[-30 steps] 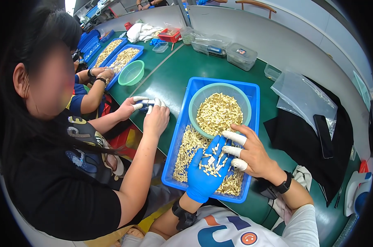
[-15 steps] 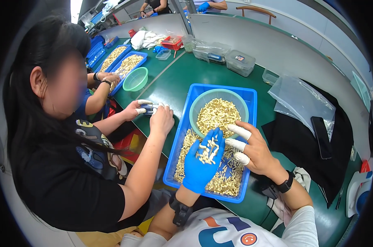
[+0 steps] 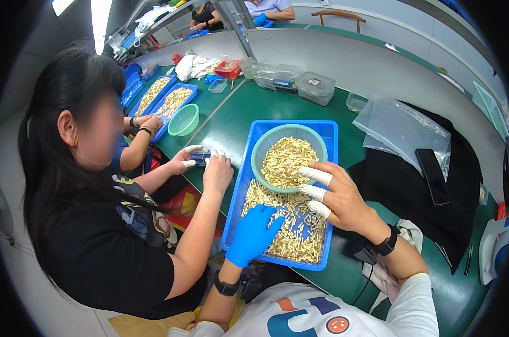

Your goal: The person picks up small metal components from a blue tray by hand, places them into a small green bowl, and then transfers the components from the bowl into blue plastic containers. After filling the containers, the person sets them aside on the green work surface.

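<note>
My left hand (image 3: 255,235), in a blue glove, is palm down over loose brass-coloured small cylindrical pieces (image 3: 299,241) in a blue tray (image 3: 227,238). Its thumb stands apart from the fingers, whose tips dip among the pieces; the palm is hidden. White finger cots cover the fingertips of my right hand (image 3: 344,196). Those fingers are slightly parted above the near right rim of a green bowl (image 3: 257,160), and I see nothing held in them. The bowl sits at the far end of the tray, with a heap of the same pieces (image 3: 288,160) inside.
On my left a co-worker's hands (image 3: 209,165) hold a small dark blue object. Beyond are a green bowl (image 3: 184,119) and blue trays of pieces (image 3: 173,104). Clear plastic boxes (image 3: 315,88) line the partition. Right lie a black cloth (image 3: 403,191), plastic bag (image 3: 403,129) and phone (image 3: 432,177).
My left hand has turned from palm up, with several pieces on it, to palm down, and moved lower left onto the tray. My right hand stays by the bowl's rim. The view has shifted slightly.
</note>
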{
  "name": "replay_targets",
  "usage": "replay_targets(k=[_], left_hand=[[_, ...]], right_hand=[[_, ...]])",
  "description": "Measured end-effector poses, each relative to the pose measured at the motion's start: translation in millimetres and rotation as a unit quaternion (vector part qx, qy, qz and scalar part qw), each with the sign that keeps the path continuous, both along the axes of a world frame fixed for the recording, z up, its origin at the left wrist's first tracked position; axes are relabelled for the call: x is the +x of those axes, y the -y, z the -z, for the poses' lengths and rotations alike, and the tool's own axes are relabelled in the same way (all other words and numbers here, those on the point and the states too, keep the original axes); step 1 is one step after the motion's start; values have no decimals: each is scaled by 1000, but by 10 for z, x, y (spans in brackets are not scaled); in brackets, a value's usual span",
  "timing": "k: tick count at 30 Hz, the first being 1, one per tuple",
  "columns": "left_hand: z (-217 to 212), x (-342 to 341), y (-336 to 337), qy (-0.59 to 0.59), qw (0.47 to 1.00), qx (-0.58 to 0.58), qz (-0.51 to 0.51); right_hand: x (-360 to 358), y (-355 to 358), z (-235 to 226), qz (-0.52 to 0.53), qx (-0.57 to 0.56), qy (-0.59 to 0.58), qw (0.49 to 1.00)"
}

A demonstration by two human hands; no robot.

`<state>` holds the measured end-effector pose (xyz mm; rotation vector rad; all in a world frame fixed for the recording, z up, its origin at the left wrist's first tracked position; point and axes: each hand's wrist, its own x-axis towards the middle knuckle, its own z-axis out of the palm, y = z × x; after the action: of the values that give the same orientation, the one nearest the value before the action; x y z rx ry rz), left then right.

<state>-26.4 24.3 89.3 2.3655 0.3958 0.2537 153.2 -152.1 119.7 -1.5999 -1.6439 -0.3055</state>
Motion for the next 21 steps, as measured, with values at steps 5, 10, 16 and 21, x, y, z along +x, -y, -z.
replay_targets(k=[5, 10, 16, 21], left_hand=[[44, -362, 152, -188, 971, 124, 75], [65, -220, 470, -155, 976, 112, 108], [104, 77, 727, -163, 954, 94, 232], [122, 127, 661, -162, 958, -21, 237]], right_hand=[[-31, 5, -14, -12, 2, 5, 1000], [-87, -13, -60, -12, 9, 14, 1000], [-131, -19, -74, -11, 8, 15, 1000], [-131, -56, -20, -14, -8, 19, 1000]])
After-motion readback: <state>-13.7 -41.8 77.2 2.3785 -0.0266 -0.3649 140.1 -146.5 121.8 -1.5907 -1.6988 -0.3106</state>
